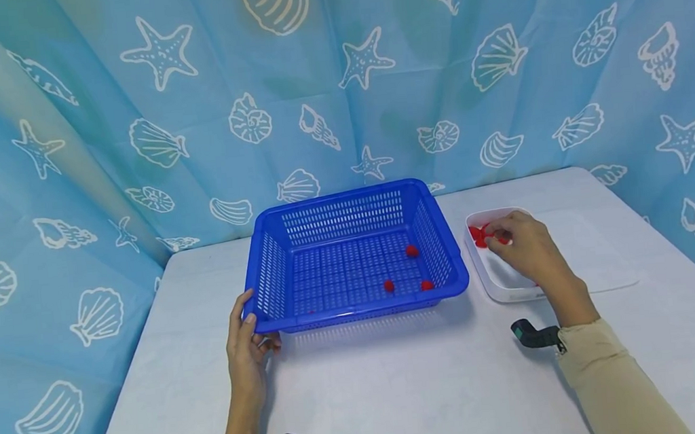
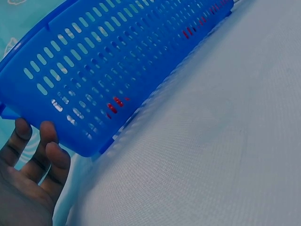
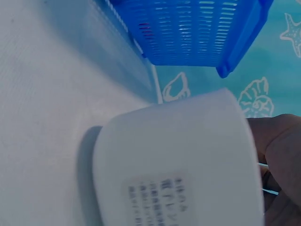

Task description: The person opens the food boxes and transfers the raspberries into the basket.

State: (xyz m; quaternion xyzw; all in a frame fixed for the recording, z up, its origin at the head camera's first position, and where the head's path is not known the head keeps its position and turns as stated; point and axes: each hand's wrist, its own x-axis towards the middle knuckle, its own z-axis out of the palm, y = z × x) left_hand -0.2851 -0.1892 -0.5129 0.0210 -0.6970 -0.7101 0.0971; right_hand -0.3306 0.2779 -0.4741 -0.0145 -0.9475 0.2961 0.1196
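Note:
My left hand [image 1: 247,354] grips the near left corner of a blue slotted plastic basket [image 1: 361,315]. In the left wrist view, that hand's fingers [image 2: 59,157] curl against the basket's outer wall. Small red balls [image 1: 411,251] lie spread over the basket floor, one mostly behind the near rim. To the right, my right hand [image 1: 527,247] reaches into a white container [image 1: 500,293], its fingertips among more red balls [image 1: 477,235]. Whether it pinches one cannot be made out. The container wall [image 3: 178,141] hides those fingertips in the right wrist view.
A flat, pale translucent piece [image 1: 601,251] lies right of the container on the white-covered table [image 1: 392,390]. Behind and left hangs a blue curtain [image 1: 323,62] with shell and starfish prints. Black wrist cameras [image 1: 534,335] sit on both wrists.

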